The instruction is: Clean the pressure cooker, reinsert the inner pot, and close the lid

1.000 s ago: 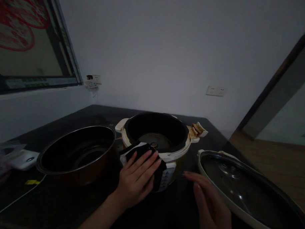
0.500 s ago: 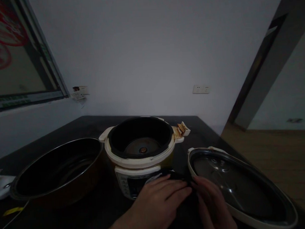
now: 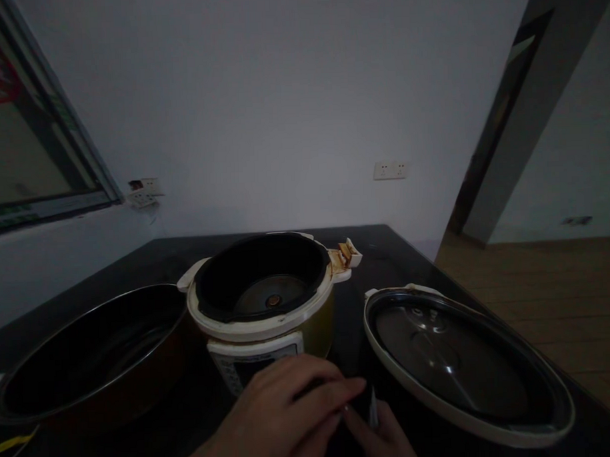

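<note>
My left hand (image 3: 286, 416) lies low in front of the open electric pressure cooker (image 3: 268, 326), its fingers curled and pointing right over a dark cloth (image 3: 310, 388) that barely shows in the dim light. My right hand (image 3: 380, 439) meets the left fingertips from the right, and only its knuckles show. A thin white edge (image 3: 373, 407) stands up between the two hands. The cooker is cream-rimmed and has a control panel (image 3: 250, 364) just behind my left hand.
A large dark pot (image 3: 89, 356) sits to the left of the cooker. The cooker's lid (image 3: 464, 363) lies upside down to the right, near the dark counter's (image 3: 386, 252) edge. Wall sockets (image 3: 390, 170) and a window (image 3: 22, 158) are behind. Wooden floor (image 3: 547, 293) lies to the right.
My left hand has left the cooker's front panel with the cloth and come down to the counter, where my right hand joined it. The view has swung to the right.
</note>
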